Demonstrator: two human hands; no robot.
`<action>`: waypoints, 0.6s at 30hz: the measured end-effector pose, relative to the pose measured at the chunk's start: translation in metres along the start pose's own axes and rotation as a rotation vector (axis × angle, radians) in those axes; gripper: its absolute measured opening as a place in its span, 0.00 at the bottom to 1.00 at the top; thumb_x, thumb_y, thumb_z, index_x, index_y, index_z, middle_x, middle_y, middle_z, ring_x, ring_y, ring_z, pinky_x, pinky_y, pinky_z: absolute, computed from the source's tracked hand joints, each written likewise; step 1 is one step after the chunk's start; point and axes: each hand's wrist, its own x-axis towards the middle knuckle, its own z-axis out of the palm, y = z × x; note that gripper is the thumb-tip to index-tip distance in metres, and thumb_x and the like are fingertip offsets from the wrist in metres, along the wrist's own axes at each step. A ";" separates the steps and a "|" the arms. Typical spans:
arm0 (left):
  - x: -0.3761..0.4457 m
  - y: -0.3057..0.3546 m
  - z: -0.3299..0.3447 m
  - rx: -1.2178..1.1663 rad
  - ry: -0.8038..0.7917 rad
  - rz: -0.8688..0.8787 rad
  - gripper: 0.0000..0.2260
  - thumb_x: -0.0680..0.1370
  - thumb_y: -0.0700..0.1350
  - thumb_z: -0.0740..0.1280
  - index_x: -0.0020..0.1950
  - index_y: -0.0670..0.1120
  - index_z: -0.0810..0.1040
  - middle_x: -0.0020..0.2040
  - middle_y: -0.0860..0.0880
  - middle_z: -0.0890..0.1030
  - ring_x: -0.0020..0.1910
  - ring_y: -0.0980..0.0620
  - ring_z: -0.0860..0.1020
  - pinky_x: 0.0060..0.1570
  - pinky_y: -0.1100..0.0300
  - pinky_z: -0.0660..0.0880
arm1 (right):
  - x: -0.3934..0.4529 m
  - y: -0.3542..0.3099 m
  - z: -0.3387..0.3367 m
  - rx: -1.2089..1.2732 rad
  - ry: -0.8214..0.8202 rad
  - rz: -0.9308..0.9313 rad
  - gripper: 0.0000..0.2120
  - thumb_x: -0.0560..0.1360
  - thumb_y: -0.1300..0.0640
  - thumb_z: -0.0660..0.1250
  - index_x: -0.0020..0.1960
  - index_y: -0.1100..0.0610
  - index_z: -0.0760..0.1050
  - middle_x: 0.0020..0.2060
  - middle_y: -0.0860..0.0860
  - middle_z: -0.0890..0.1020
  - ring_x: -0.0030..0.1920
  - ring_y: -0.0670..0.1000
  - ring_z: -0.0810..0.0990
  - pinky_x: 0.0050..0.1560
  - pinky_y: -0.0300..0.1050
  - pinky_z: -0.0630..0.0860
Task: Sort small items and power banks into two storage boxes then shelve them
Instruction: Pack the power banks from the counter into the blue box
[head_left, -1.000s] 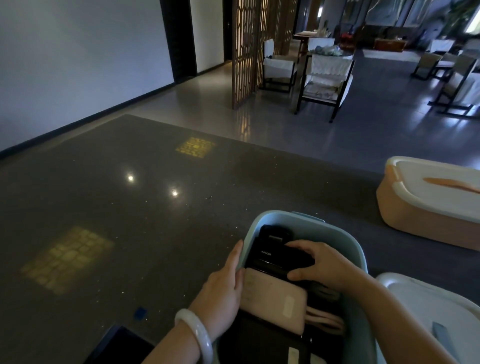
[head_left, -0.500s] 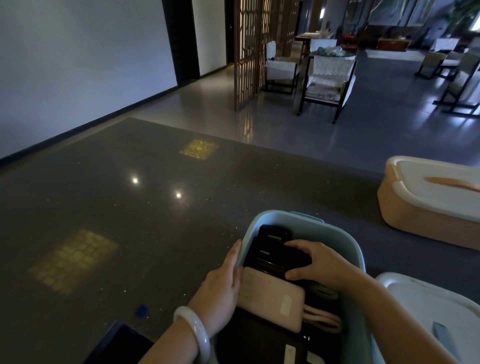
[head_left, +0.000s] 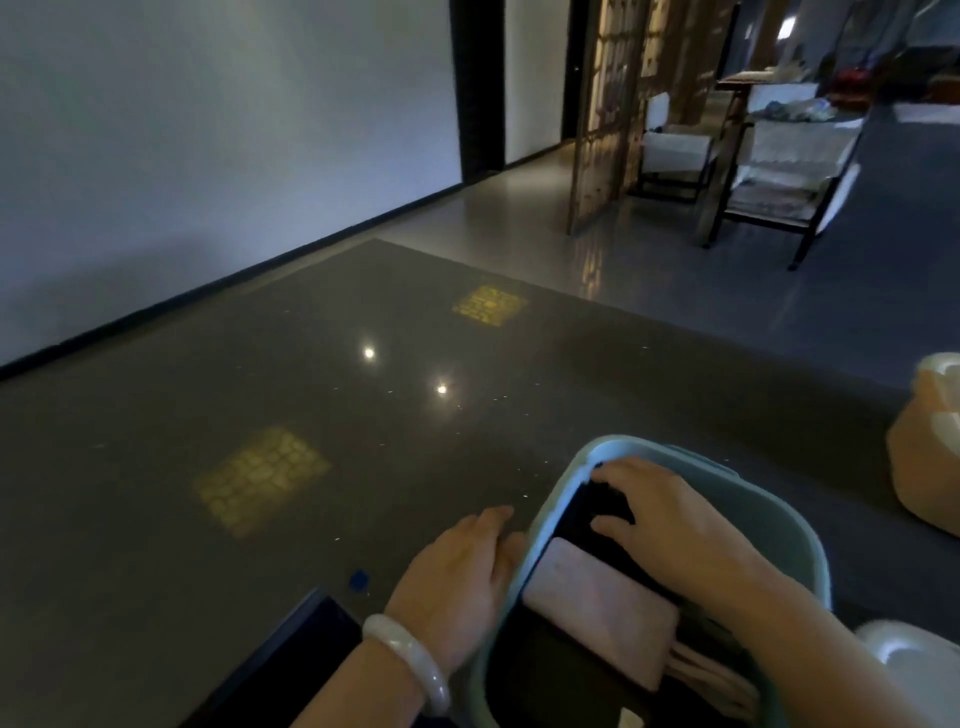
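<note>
A dark, polished stone surface (head_left: 218, 415) fills most of the view, speckled and reflecting two small lights and two yellowish lattice patches. At its near right stands a pale blue plastic storage box (head_left: 789, 530) with rounded corners, open at the top. At the right edge, well apart from it, sits an orange plastic storage box with a white lid (head_left: 930, 457), only partly in view. A white rounded lid (head_left: 904, 644) shows at the lower right, just beside the blue box.

Inside the blue box, a black rectangular power bank (head_left: 587, 525) lies against the far left wall, and a pale pink rectangular power bank (head_left: 597, 603) lies just in front of it, touching it. More dark items lie beneath, too dim to tell apart.

The right hand (head_left: 670, 519) reaches into the box and rests on the black power bank, fingers bent over its far end and thumb on its top. The left hand (head_left: 457, 577), wearing a pale stone bangle (head_left: 410, 660) at the wrist, lies flat with fingers straight against the outside of the box's left wall. A small blue speck (head_left: 358, 579) lies on the surface near that hand.
</note>
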 end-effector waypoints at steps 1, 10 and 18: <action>-0.009 -0.006 -0.007 0.050 0.030 -0.020 0.19 0.82 0.56 0.52 0.73 0.55 0.64 0.65 0.55 0.74 0.61 0.58 0.72 0.60 0.64 0.67 | 0.008 -0.010 0.002 -0.007 0.007 -0.059 0.21 0.76 0.50 0.67 0.67 0.48 0.70 0.63 0.44 0.74 0.61 0.43 0.73 0.59 0.36 0.69; -0.127 -0.090 -0.075 0.612 0.114 -0.491 0.12 0.82 0.51 0.53 0.64 0.53 0.67 0.60 0.53 0.71 0.62 0.50 0.69 0.67 0.53 0.61 | 0.054 -0.170 0.070 -0.250 -0.205 -0.634 0.16 0.77 0.52 0.64 0.63 0.53 0.70 0.60 0.50 0.73 0.61 0.53 0.72 0.61 0.48 0.69; -0.248 -0.174 -0.111 0.650 0.124 -0.869 0.14 0.80 0.48 0.57 0.65 0.50 0.68 0.62 0.48 0.71 0.62 0.45 0.69 0.67 0.47 0.60 | 0.039 -0.347 0.147 -0.424 -0.367 -0.959 0.15 0.77 0.60 0.61 0.63 0.57 0.71 0.60 0.56 0.74 0.61 0.58 0.72 0.60 0.52 0.69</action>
